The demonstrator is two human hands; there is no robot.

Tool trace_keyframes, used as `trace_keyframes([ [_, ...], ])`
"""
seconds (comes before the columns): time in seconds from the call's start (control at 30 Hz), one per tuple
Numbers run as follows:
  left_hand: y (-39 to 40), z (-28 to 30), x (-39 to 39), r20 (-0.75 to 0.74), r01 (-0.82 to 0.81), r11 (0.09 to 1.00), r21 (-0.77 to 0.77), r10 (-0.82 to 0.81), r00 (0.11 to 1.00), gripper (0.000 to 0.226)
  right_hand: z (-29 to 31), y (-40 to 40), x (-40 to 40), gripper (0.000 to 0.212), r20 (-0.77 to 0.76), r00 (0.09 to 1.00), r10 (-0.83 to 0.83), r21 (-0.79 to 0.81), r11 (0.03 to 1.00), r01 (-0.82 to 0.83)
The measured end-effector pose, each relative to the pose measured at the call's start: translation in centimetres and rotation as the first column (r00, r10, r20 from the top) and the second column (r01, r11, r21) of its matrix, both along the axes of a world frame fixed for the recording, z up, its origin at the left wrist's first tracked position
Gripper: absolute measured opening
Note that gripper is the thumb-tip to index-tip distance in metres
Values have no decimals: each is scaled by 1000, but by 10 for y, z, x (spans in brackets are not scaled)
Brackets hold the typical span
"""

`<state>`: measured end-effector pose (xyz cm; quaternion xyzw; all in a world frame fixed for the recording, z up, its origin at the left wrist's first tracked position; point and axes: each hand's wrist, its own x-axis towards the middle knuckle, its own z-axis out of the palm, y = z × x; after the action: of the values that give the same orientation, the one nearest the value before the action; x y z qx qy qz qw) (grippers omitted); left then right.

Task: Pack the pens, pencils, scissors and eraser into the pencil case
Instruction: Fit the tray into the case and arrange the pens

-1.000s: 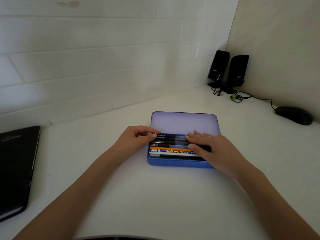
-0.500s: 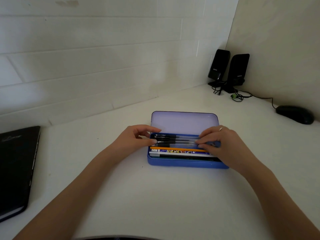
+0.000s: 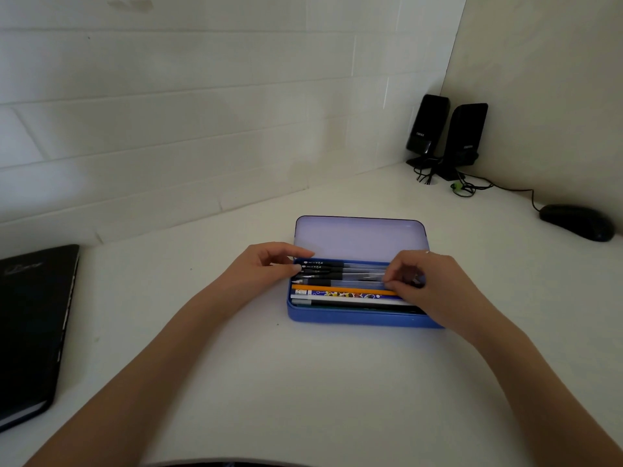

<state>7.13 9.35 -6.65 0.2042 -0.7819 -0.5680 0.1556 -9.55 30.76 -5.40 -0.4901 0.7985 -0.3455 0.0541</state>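
Two bare forearms are reaching in from the near edge across the white desk [image 3: 269,382]. Black closed laptop [image 3: 30,325] is lying flat at the near left, well apart from the work.

Mid-desk: the blue pencil case [image 3: 357,319] is sitting open, long axis running left to right, its lid [image 3: 360,237] standing up on the far side. Inside, everything is lying parallel to that axis. Nearest the front wall, a white pencil [image 3: 350,301]; then a patterned blue pencil [image 3: 344,294]; then an orange pencil [image 3: 340,289]; behind these, several black-gripped pens [image 3: 323,273], tips pointing left.

Left hand [image 3: 266,269] is resting at the case's left end, fingers loosely curled, fingertips touching the pen tips; not closed around anything.

Right hand [image 3: 435,284] is covering the right end, fingers bent down onto the clear pen barrels; whether it is pinching one, cannot tell.

Far right: a black mouse [image 3: 578,222]. Far corner: two black speakers [image 3: 448,136] with cables.
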Motion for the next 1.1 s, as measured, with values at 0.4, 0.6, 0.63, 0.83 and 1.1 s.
trace_keyframes([
  [0.4,0,0,0,-5,7,999,33,-7,1000,27,12,11,-6,5,78,974,-213,-119,968,221],
  [0.6,0,0,0,-1,6,1000,31,-6,1000,27,5,5,-3,13,22,975,-219,-16,976,219],
  [0.63,1,0,0,-4,5,1000,29,-5,1000,27,6,6,-3,13,39,973,-228,-29,973,229],
  [0.83,-1,-1,0,-15,2,999,41,-2,1000,27,5,6,-1,17,8,967,-254,-38,967,254],
  [1.1,-1,0,1,-27,26,997,66,-24,999,25,12,11,-6,11,115,975,-190,-81,976,200],
])
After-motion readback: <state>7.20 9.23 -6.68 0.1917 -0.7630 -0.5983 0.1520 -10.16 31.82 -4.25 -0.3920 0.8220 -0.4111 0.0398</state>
